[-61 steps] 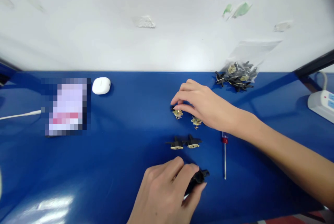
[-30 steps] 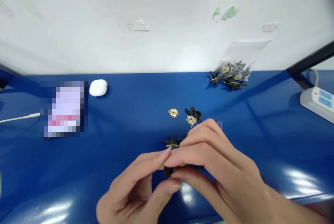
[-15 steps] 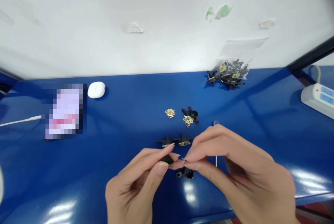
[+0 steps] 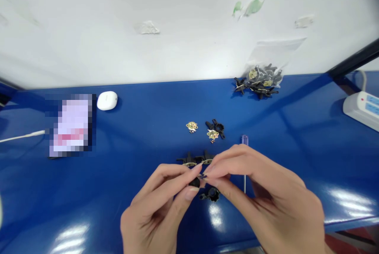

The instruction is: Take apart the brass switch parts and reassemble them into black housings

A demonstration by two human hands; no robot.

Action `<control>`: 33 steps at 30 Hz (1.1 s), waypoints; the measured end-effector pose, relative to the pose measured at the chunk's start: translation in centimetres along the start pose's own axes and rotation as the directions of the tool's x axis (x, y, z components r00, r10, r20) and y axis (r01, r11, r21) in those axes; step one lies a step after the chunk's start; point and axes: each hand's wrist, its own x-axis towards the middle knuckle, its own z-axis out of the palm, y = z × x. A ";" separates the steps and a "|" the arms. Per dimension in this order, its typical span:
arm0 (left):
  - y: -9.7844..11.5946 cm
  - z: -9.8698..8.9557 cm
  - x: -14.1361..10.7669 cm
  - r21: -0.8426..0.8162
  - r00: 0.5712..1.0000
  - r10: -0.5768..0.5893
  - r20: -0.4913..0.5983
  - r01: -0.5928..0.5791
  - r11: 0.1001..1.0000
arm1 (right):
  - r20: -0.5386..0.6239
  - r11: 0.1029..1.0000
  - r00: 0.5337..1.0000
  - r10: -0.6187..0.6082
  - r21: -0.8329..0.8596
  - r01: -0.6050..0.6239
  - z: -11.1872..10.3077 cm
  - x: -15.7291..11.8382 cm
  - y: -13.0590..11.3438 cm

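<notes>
My left hand (image 4: 166,202) pinches a small black part (image 4: 194,183) between thumb and fingers. Close against it, my right hand (image 4: 254,190) holds a tiny piece (image 4: 203,176) at its fingertips, too small to identify. Just beyond the hands lie two black parts with metal plates, one on the left (image 4: 188,160) and one on the right (image 4: 206,157). A black ring-shaped part (image 4: 213,194) rests below the fingertips. Farther back are a gold plate (image 4: 192,126) and a second gold plate (image 4: 212,134) beside a black bracket (image 4: 219,127).
A screwdriver (image 4: 244,140) lies partly behind my right hand. At the back right is a plastic bag (image 4: 266,74) with black parts beside it. A white case (image 4: 107,100) and a blurred phone (image 4: 72,125) lie left; a power strip (image 4: 363,108) sits far right.
My left hand has shifted slightly right with the black part, and my right fingertips have moved slightly left and up. The two hands are closer together. The view has shifted a little.
</notes>
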 end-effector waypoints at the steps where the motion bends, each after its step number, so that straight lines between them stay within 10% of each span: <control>1: 0.0 0.0 0.0 0.007 1.000 -0.004 0.001 0.004 1.000 | 0.009 1.000 1.000 -0.002 -0.005 0.002 -0.1 0.0 0.0; 25: 0.0 0.6 0.3 -0.255 0.973 -0.221 -0.071 0.197 0.947 | 0.176 1.000 0.984 -0.017 0.022 0.014 -0.8 -0.5 0.8; 33: -0.7 0.7 0.4 -0.412 0.953 -0.300 -0.034 0.260 0.873 | 0.049 0.999 0.998 -0.040 -0.005 0.040 -0.4 0.2 0.0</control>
